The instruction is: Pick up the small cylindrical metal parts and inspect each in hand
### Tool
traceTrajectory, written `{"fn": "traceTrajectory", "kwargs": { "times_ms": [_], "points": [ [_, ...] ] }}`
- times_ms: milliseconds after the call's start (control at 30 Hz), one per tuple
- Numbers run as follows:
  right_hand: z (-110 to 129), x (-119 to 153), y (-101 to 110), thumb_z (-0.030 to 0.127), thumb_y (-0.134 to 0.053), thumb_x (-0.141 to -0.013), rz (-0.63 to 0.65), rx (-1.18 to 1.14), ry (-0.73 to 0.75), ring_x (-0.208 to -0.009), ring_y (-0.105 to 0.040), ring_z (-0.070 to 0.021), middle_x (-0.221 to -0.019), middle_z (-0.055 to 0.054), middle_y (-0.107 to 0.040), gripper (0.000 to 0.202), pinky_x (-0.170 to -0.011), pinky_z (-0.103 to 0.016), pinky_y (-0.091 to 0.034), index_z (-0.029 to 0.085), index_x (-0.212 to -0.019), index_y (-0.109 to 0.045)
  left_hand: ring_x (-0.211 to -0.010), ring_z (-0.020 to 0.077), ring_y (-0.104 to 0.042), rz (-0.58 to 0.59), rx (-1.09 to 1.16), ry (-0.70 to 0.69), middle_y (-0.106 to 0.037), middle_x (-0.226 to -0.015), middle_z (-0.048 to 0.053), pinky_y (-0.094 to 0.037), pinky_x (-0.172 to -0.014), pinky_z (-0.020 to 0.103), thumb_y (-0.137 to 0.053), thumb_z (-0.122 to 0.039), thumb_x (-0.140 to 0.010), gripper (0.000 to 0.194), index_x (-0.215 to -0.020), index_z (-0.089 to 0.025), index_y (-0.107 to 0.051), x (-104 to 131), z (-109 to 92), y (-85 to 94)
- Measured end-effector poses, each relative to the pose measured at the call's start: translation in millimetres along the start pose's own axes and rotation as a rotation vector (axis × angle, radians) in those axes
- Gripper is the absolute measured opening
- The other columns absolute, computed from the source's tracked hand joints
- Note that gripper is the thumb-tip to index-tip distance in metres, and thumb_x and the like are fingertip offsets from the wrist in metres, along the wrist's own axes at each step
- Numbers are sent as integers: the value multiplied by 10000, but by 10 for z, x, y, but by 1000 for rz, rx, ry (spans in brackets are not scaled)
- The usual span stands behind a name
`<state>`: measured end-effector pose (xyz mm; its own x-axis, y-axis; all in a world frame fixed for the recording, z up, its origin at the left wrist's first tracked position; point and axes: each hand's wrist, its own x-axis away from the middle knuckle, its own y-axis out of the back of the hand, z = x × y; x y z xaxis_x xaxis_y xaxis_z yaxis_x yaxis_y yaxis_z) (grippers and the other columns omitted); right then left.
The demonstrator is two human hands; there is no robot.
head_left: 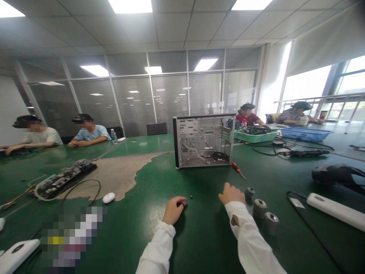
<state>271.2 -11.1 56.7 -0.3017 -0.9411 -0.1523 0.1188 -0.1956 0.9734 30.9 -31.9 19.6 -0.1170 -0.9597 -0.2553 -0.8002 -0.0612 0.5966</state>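
Showing a half-open, empty-looking curl, the left hand (173, 210) is likely targeting the tiny part (191, 197), needing a precise pinch; the half-curled right hand (232, 193) is hiding any hold

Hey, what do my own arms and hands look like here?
Your left hand and right hand are ungloved. The left sleeve and right sleeve are loose, creased white fabric reaching the wrists; the right one has an opening near its cuff.
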Motion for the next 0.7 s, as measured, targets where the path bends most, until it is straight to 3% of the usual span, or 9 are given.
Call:
{"fn": "traceTrajectory", "kwargs": {
  "times_ms": [100,233,367,467,567,700],
  "points": [
    [-146,-11,0,257,-509,-656,-81,71,-56,-923,-472,-281,-925,-166,-544,276,-694,-367,-304,118,-889,-560,-793,142,-571,0,7,-1,-649,-779,26,-396,-804,257,-424,-82,-636,308,-861,-164,-617,2,4,-2],
    [-275,-18,-4,128,-371,-728,-157,105,-108,-914,-450,-292,-918,-177,-532,274,-684,-395,-292,136,-811,-631,-792,138,-572,-11,5,-13,-649,-777,25,-397,-800,251,-424,-94,-638,302,-861,-164,-616,6,10,-7],
    [-198,-8,-6,119,-384,-715,-211,84,-99,-967,-407,-321,-994,-183,-499,272,-700,-419,-307,141,-832,-629,-782,137,-573,-19,-6,-27,-649,-773,25,-399,-793,249,-421,-102,-643,299,-860,-165,-616,9,13,-8],
    [72,73,-103,142,-445,-688,-235,-31,139,-1057,-352,-288,-1151,-151,-434,360,-758,-386,-326,181,-1031,-544,-768,135,-576,-25,-5,-24,-649,-764,25,-405,-779,246,-417,-99,-640,301,-856,-162,-617,4,17,-14],
    [418,213,-316,235,-468,-703,-107,-151,502,-1106,-334,-240,-1241,-105,-385,516,-814,-343,-332,234,-1210,-374,-765,133,-576,-23,0,-30,-648,-756,24,-407,-775,240,-414,-92,-635,307,-857,-159,-616,-2,20,-18],
    [699,347,-542,216,-384,-766,9,-191,769,-1130,-336,-221,-1281,-70,-366,442,-867,-356,-302,292,-1201,-383,-777,134,-576,-12,-9,-35,-651,-760,19,-403,-789,244,-410,-90,-636,315,-861,-165,-617,-3,14,-13]
  ]
}}
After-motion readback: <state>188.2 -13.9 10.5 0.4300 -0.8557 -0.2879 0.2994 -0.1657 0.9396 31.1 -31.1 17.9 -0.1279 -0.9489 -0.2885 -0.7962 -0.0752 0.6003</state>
